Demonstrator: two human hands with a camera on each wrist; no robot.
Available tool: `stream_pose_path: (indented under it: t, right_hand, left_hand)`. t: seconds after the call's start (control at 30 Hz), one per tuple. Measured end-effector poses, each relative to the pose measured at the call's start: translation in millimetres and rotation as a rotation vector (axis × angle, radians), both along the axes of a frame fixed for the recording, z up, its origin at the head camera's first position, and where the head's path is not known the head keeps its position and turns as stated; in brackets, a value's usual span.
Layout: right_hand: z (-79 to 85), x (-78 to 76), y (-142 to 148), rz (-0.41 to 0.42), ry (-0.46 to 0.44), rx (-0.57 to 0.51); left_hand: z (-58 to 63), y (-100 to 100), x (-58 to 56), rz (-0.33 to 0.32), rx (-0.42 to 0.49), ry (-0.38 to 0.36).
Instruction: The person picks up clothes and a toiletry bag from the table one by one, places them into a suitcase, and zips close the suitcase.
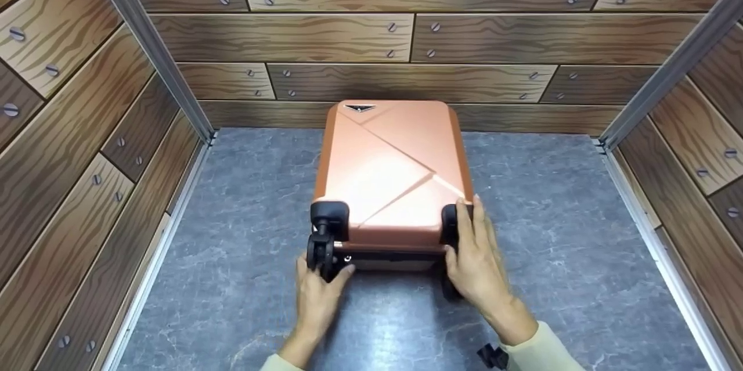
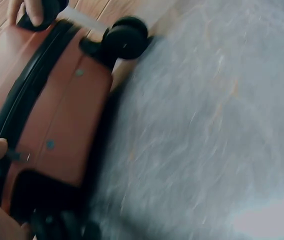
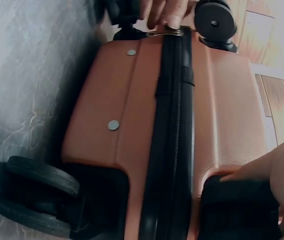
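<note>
An orange-pink hard-shell suitcase lies flat on the floor, its wheeled end toward me. At the near left corner my left hand reaches around the black wheel. Its fingertips pinch the zipper pull at the end of the black zipper; the wheel hides part of the fingers in the head view. Across the near right corner lies my right hand, fingers straight along the side and thumb against the black wheel housing. Closer to the floor, a lower wheel shows in the left wrist view.
Grey marbled floor surrounds the suitcase. Wood-patterned walls rise at the back and both sides, with metal rails along their edges. The suitcase's far end is close to the back wall.
</note>
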State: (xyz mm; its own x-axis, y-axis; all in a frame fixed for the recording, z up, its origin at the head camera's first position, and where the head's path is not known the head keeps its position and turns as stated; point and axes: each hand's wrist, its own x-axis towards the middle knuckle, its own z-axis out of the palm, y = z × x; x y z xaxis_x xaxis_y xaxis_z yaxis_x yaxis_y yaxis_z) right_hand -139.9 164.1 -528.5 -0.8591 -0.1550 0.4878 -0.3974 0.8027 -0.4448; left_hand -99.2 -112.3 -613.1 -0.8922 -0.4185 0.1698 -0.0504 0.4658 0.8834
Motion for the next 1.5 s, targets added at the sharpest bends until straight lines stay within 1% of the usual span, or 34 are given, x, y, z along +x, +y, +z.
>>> stream_pose_path:
  t: [0.1,0.2,0.27,0.33,0.43,0.5,0.57,0.7,0.83,1.07,1.23,1.37,1.5]
  right_hand:
    - [-3.1,0.9,-1.1,-0.003,0.074,0.056]
    - [-1.2,0.5,-1.9,-0.011,0.088,0.077]
    - [2.5,-0.5,-2.3,-0.019,0.063,0.077]
    - [7.7,-2.2,-2.4,-0.026,0.015,0.073]
    - [15.6,-5.6,-2.2,-0.036,-0.081,0.075]
    - [19.8,-8.2,-2.0,-0.039,-0.137,0.079]
    - [22.4,-10.3,-2.4,-0.038,-0.178,0.085]
    - [22.1,-13.1,-4.2,-0.032,-0.209,0.093]
    - [19.0,-14.0,-4.9,-0.035,-0.191,0.091]
    - [17.3,-14.3,-5.3,-0.041,-0.172,0.090]
    - [14.4,-13.8,-4.8,-0.042,-0.134,0.089]
    - [11.6,-13.1,-4.3,-0.039,-0.092,0.089]
    - [9.6,-12.8,-4.5,-0.035,-0.084,0.087]
  left_hand:
    - [-3.0,8.2,0.6,0.034,-0.033,0.057]
    - [-6.5,13.3,-0.8,0.062,-0.069,0.130]
    - [-8.4,14.8,-2.3,0.070,-0.096,0.189]
    - [-10.1,15.8,-3.4,0.076,-0.117,0.233]
    - [-10.8,16.8,-4.5,0.079,-0.120,0.262]
    - [-10.4,17.7,-4.7,0.083,-0.121,0.255]
    - [-9.4,19.1,-5.0,0.096,-0.134,0.230]
    - [-7.7,21.7,-5.4,0.140,-0.160,0.182]
    - [-6.9,23.7,-6.5,0.167,-0.152,0.164]
    - [-6.1,26.8,-8.4,0.171,-0.158,0.134]
    - [-7.8,28.6,-7.2,0.155,-0.201,0.143]
    - [-12.2,28.9,-5.3,0.133,-0.248,0.153]
    - [-16.9,27.6,-5.1,0.132,-0.274,0.197]
